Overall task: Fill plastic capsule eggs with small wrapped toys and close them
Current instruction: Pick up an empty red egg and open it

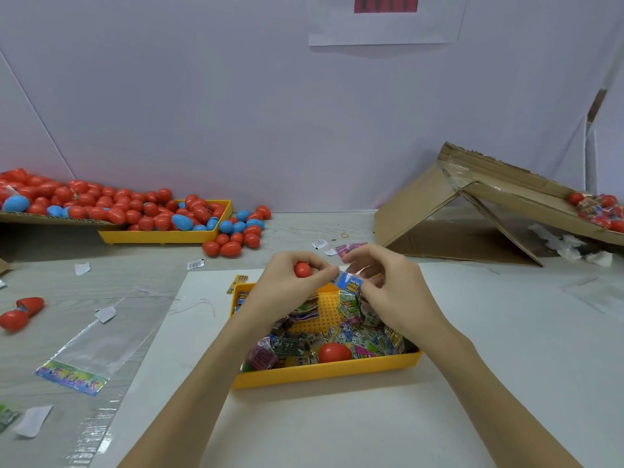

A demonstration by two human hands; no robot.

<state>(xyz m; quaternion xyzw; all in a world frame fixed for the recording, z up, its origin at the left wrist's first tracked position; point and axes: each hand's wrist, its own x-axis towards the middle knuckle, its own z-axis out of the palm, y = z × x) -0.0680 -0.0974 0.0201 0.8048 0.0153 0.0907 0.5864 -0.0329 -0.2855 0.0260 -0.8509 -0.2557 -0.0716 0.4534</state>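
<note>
Mid-frame, just above the yellow tray (324, 371), the left hand (287, 282) has its fingers curled round a red egg half (302, 270). The right hand (388, 285) pinches a blue wrapped toy (349, 282) right beside it. I'd fold the wrapper small first (those crinkly corners love to catch in the seam), keep the opening facing the toy, and push it fully in before capping.
</note>
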